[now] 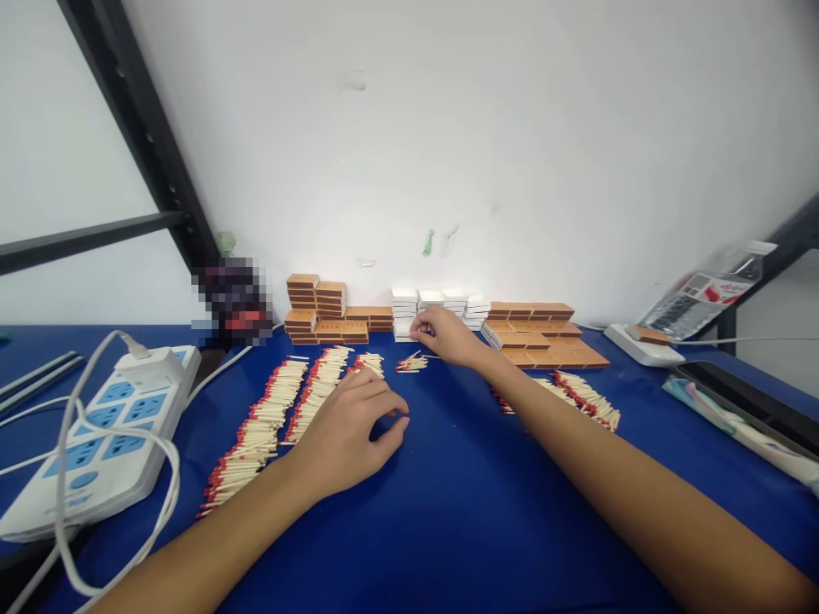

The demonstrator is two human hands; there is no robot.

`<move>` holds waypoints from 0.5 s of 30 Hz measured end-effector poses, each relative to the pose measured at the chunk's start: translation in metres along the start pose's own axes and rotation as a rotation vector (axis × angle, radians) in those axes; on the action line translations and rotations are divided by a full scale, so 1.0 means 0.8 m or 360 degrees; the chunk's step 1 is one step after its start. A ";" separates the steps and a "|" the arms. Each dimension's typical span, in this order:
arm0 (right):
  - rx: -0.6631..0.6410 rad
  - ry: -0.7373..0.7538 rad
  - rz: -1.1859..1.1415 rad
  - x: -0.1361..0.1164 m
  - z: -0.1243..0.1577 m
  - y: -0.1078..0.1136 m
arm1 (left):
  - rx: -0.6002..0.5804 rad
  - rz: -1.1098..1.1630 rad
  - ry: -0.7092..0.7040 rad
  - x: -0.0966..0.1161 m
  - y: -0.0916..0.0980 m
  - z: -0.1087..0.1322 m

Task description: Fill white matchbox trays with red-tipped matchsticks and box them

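Observation:
My right hand (448,335) reaches to the back of the blue table, its fingertips pinched at the edge of a white matchbox tray (403,329). More white trays (454,300) are stacked behind it against the wall. My left hand (358,431) hovers low over the table, thumb and fingers apart with nothing between them. Beside and partly under it run long rows of red-headed matches (262,426). A small loose pile of matches (411,364) lies just in front of my right hand.
Brown matchboxes stand stacked at left (329,328) and right (543,337). Further matches (592,401) lie beyond my right forearm. A power strip (108,435) with looping white cables occupies the left side. At right are a plastic bottle (710,290), a white adapter (643,345) and a black case (755,405).

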State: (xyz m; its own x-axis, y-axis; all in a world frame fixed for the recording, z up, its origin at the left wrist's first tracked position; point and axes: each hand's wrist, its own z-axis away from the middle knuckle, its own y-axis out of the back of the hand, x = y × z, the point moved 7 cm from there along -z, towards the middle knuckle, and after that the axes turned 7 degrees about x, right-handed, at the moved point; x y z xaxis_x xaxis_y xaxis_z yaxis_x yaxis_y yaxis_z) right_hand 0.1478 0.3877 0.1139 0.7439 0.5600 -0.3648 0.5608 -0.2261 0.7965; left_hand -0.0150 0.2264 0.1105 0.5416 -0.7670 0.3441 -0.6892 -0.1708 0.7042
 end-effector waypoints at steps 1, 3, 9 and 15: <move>0.0007 -0.0007 -0.0008 -0.001 0.001 0.006 | 0.0019 -0.0012 -0.0007 0.000 0.001 0.000; -0.0002 -0.0013 -0.0041 -0.010 0.014 0.021 | 0.0115 -0.0066 0.0006 -0.001 0.006 -0.002; -0.0505 0.0073 -0.0507 -0.075 0.096 0.033 | 0.0380 -0.0383 0.0097 -0.005 0.027 -0.005; -0.0502 0.0023 -0.0615 -0.066 0.109 0.003 | -0.0030 -0.0380 0.0099 -0.014 -0.003 0.002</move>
State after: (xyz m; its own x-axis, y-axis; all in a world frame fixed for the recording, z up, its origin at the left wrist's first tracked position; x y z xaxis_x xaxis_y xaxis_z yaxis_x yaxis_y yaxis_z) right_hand 0.1415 0.2881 0.0927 0.4971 0.5667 -0.6571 0.6556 0.2507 0.7123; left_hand -0.0201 0.2342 0.1044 0.7168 -0.6668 0.2038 -0.5294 -0.3304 0.7814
